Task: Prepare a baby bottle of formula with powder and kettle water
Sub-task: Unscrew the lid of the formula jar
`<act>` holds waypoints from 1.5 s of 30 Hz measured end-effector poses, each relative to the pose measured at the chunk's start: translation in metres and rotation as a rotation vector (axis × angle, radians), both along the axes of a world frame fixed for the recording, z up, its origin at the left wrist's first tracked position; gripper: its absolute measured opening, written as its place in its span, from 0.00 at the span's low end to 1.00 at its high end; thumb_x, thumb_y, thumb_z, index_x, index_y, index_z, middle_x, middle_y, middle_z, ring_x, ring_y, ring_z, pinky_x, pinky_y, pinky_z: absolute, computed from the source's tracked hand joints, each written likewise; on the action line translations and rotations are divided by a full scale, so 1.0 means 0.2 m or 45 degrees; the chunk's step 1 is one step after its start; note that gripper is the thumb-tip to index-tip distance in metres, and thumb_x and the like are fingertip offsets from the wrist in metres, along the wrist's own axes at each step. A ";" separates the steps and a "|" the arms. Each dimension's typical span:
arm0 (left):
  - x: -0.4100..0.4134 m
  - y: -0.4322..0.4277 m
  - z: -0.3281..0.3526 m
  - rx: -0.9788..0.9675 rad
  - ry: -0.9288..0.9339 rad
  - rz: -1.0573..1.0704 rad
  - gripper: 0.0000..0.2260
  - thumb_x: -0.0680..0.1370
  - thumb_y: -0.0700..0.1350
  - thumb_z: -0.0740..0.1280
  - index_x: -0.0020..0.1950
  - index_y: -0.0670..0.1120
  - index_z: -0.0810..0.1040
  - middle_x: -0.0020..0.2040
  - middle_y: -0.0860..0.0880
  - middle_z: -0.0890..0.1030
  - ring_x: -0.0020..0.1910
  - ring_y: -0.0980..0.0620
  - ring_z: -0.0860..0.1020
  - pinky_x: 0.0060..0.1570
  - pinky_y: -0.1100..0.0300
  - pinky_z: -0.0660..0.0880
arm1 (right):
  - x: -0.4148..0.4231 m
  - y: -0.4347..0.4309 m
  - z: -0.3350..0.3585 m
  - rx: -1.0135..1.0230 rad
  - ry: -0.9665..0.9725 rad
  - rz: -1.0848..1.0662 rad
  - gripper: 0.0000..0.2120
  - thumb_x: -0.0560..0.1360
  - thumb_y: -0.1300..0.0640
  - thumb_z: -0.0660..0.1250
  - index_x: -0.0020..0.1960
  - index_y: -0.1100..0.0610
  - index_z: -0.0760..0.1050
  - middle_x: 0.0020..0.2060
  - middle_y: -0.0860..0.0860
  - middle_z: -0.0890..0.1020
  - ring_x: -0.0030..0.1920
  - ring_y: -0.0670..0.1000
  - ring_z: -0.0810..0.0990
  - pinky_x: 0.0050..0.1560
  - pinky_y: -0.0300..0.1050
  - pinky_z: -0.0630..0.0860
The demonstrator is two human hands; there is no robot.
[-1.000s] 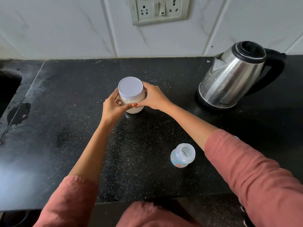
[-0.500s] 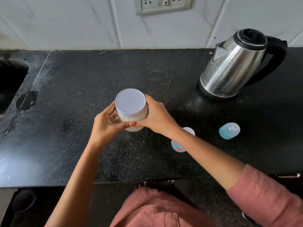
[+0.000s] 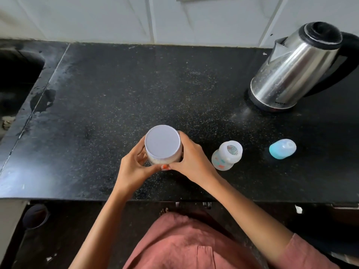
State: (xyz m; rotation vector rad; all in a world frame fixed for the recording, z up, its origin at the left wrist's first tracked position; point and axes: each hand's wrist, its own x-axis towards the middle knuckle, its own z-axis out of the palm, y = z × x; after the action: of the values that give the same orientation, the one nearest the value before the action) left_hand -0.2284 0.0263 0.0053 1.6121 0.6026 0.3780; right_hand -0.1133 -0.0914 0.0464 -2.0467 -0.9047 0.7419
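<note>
1. Powder jar (image 3: 162,145): a clear, round-walled container with a flat, matte pale-grey lid; pale powder shows through the wall below the lid. It is held upright between the two hands, over the near part of the counter.
2. Left hand (image 3: 134,169): fingers curled around the jar's left wall, thumb reaching across the near side.
3. Right hand (image 3: 191,162): fingers wrapped around the jar's right and far wall; its thumb tip meets the left thumb in front of the jar. Both forearms are bare, with rust-pink sleeves near the elbows.
4. Baby bottle (image 3: 227,155): translucent, printed plastic with a wide open neck, standing just right of the right-hand fingers, not touching them.
5. Bottle cap (image 3: 282,148): smooth, domed, pale-blue plastic, farther right.
6. Kettle (image 3: 293,70): brushed steel body, black lid and handle, well beyond the right-hand fingers.
7. Counter (image 3: 97,113): polished, speckled black stone.
</note>
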 end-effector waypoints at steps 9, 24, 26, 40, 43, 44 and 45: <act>-0.01 -0.01 -0.04 0.023 0.047 -0.033 0.42 0.60 0.56 0.76 0.70 0.56 0.62 0.69 0.57 0.69 0.68 0.61 0.67 0.69 0.55 0.65 | 0.06 0.00 0.05 -0.160 0.068 0.167 0.43 0.64 0.59 0.76 0.72 0.52 0.56 0.70 0.49 0.66 0.70 0.48 0.64 0.70 0.51 0.65; 0.10 -0.15 -0.04 0.031 -0.044 0.209 0.38 0.57 0.57 0.77 0.61 0.65 0.60 0.63 0.52 0.74 0.61 0.59 0.74 0.59 0.62 0.73 | -0.05 0.23 0.23 -0.537 -0.664 0.278 0.38 0.68 0.37 0.68 0.70 0.53 0.58 0.65 0.53 0.67 0.63 0.58 0.68 0.49 0.49 0.66; 0.11 -0.15 -0.01 0.048 -0.036 0.226 0.34 0.58 0.58 0.75 0.59 0.65 0.63 0.59 0.57 0.76 0.58 0.63 0.75 0.54 0.68 0.73 | -0.07 0.25 0.23 -0.534 -0.785 0.271 0.34 0.69 0.41 0.67 0.69 0.54 0.60 0.63 0.55 0.68 0.60 0.58 0.70 0.44 0.47 0.63; 0.10 -0.16 0.01 0.202 0.043 0.257 0.33 0.58 0.59 0.71 0.61 0.58 0.66 0.50 0.60 0.79 0.49 0.66 0.76 0.43 0.74 0.70 | -0.04 0.26 0.23 -0.484 -0.820 0.471 0.28 0.71 0.53 0.68 0.68 0.53 0.64 0.60 0.57 0.71 0.56 0.59 0.74 0.43 0.45 0.66; 0.10 -0.15 0.00 0.233 0.090 0.245 0.29 0.57 0.57 0.71 0.56 0.65 0.66 0.47 0.65 0.79 0.47 0.67 0.76 0.41 0.73 0.70 | -0.02 0.26 0.24 -0.508 -0.802 0.613 0.28 0.70 0.55 0.69 0.68 0.50 0.64 0.60 0.57 0.70 0.58 0.60 0.72 0.46 0.47 0.70; 0.10 -0.14 0.00 0.230 0.104 0.251 0.28 0.57 0.57 0.71 0.54 0.65 0.66 0.46 0.65 0.79 0.47 0.67 0.76 0.41 0.73 0.71 | -0.01 0.26 0.25 -0.496 -0.792 0.676 0.27 0.70 0.57 0.69 0.67 0.50 0.66 0.59 0.56 0.70 0.57 0.60 0.72 0.47 0.48 0.70; 0.10 -0.14 0.00 0.227 0.109 0.261 0.29 0.56 0.57 0.72 0.54 0.65 0.66 0.46 0.65 0.79 0.47 0.68 0.76 0.41 0.74 0.70 | 0.02 0.26 0.26 -0.476 -0.769 0.761 0.26 0.69 0.58 0.69 0.65 0.50 0.67 0.59 0.55 0.70 0.57 0.59 0.71 0.49 0.48 0.70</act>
State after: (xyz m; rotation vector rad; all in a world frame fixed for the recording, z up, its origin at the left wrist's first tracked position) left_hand -0.2089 -0.0015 0.0046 1.7480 0.8219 0.5285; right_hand -0.1099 -0.0401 0.0988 -2.4004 -1.8960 0.6256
